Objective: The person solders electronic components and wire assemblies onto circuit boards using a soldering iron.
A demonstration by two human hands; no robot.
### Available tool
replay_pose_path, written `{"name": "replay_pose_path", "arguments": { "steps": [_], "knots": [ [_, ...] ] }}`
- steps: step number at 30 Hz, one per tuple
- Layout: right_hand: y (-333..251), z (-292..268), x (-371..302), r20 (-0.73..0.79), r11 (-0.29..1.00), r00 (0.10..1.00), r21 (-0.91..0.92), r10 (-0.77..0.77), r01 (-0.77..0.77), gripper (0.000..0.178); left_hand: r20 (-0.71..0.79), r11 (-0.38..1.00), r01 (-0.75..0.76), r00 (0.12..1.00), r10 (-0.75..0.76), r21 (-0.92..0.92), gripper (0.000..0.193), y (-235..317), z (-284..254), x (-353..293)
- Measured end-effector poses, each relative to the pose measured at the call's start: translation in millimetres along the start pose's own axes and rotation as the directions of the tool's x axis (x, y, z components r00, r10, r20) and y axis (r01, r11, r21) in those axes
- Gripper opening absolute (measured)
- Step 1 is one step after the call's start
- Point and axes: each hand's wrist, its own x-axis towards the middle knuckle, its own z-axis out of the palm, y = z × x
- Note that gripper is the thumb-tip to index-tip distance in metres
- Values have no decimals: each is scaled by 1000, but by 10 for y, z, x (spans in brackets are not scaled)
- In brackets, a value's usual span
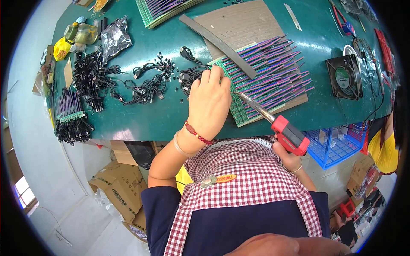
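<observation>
My right hand [288, 158] is wrapped round the handle of a red and black soldering gun [290, 135]. Its metal barrel slants up and left, and the tip reaches the near left part of a green circuit board panel [241, 115]. Pink and dark wires [277, 81] run rightward from that panel in rows. Above the panel's left edge is my left hand [210, 99], its fingers bent down and pressed together; what they hold is hidden. Black cables [188, 77] lie just beside these fingers. A flat grey bar [220, 46] rests across the wires.
Bundles of black cables [87, 79] and small black parts [165, 66] lie to the left. A brown board [239, 21] extends under the panel. To the right stands a black fan [344, 78]; a blue basket [326, 147] sits below the table edge. Red-handled pliers [339, 19] lie far right.
</observation>
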Motion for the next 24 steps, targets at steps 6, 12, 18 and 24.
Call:
{"name": "replay_pose_path", "arguments": {
  "steps": [6, 12, 18, 24],
  "knots": [
    [-26, -51, -18, 123, 970, 968, 76, 219, -229, 20, 29, 999, -36, 999, 36, 0, 15, -39, -12, 19],
    [106, -50, -74, 83, 997, 994, -55, 65, -61, 21, 42, 999, -51, 998, 50, 19, 14, -24, -29, 35],
    [79, -162, -91, 178, 991, 978, 53, 108, -119, 36, 52, 998, -60, 997, 58, 33, 15, -28, -40, 36],
    [31, -18, -18, 27, 1000, 1000, 13, 13, -13, 22, 64, 996, -77, 995, 74, 55, 14, -20, -44, 51]
  ]
}}
